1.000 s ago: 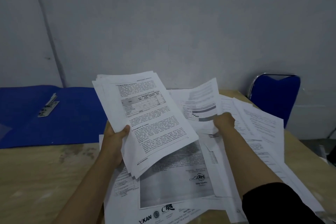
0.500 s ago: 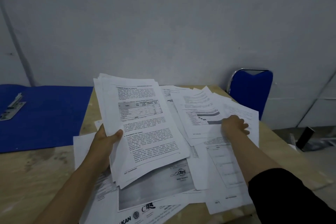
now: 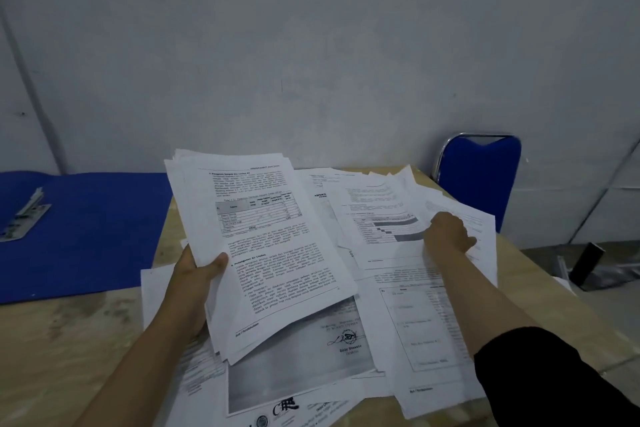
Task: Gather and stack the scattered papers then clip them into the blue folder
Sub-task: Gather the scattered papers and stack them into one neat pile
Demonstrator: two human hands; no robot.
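A stack of papers point(image 3: 263, 246) is lifted off the table and tilted up toward the camera, its top sheet printed with text and a small table; the sheets are roughly aligned but fan out a little at the upper left corner. The left hand point(image 3: 197, 284) grips this stack at its lower left edge, thumb pressed on the top sheet and the fingers curled out of sight behind the pile. Below and to the right of it, loose sheets point(image 3: 408, 308) lie scattered and overlapping on the wooden table point(image 3: 62, 340), some hanging over the near edge, one with a grey block and a signature, another with a logo near the bottom of the view. The right hand point(image 3: 448, 232) reaches across them to the far right part of the spread and rests on a sheet with a dark bar chart point(image 3: 388, 225); its fingers bend down onto the paper, but I cannot tell whether they are pinching a sheet or only pressing on it. The blue folder point(image 3: 90, 232) lies open and flat at the left end of the table, well apart from the held stack, with its metal clip point(image 3: 24, 218) on its left part. Behind the table's right corner stands a blue chair point(image 3: 481, 177) against a plain grey wall point(image 3: 311, 45).
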